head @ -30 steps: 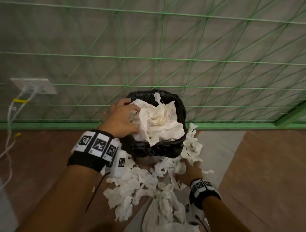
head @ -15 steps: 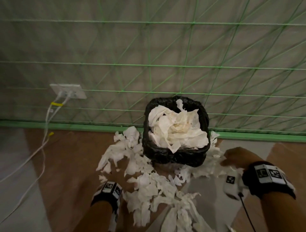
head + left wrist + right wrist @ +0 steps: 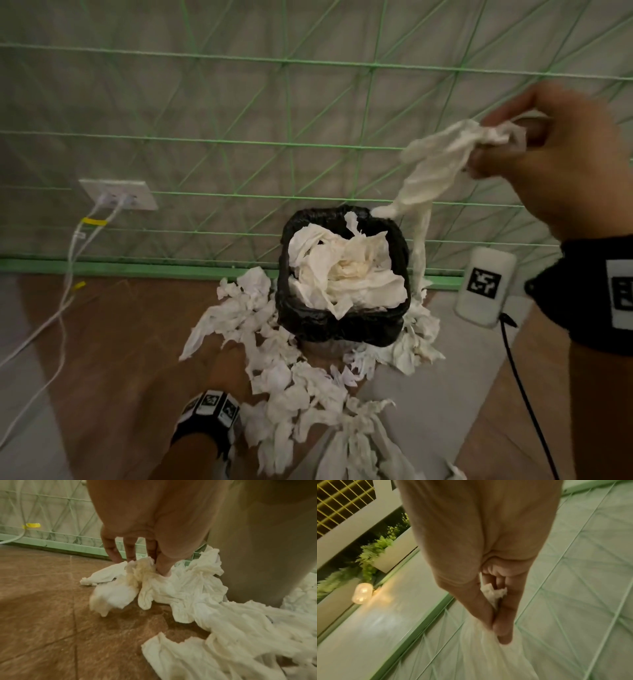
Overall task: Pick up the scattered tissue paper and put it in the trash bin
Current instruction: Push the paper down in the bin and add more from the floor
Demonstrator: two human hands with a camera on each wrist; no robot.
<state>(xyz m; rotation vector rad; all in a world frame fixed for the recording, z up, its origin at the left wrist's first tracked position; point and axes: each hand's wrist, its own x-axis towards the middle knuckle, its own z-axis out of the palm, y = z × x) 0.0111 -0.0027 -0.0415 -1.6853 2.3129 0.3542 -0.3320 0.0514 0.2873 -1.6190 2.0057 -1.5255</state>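
A trash bin (image 3: 342, 329) with a black liner stands by the fence, heaped with crumpled tissue (image 3: 346, 274). Scattered white tissue (image 3: 291, 387) lies on the floor around its left, front and right. My right hand (image 3: 493, 140) is raised above and right of the bin and pinches a long tissue strip (image 3: 435, 164), which trails down past the bin's right side. The right wrist view shows that tissue strip (image 3: 493, 593) pinched in the right hand (image 3: 494, 627). My left hand (image 3: 229, 359) is low, left of the bin. In the left wrist view the left hand (image 3: 145, 563) pinches a floor tissue clump (image 3: 137, 572).
A green wire-mesh fence (image 3: 239, 137) with a green base rail (image 3: 137, 269) runs behind the bin. A wall socket (image 3: 116, 198) at the left feeds white cables (image 3: 65, 291) that trail over the wood-pattern floor. A black cable (image 3: 527, 404) hangs from my right wrist.
My right hand has risen from the floor right of the bin, lifting a tissue strip. My left hand has left the bin top and come down to the tissue left of the bin.
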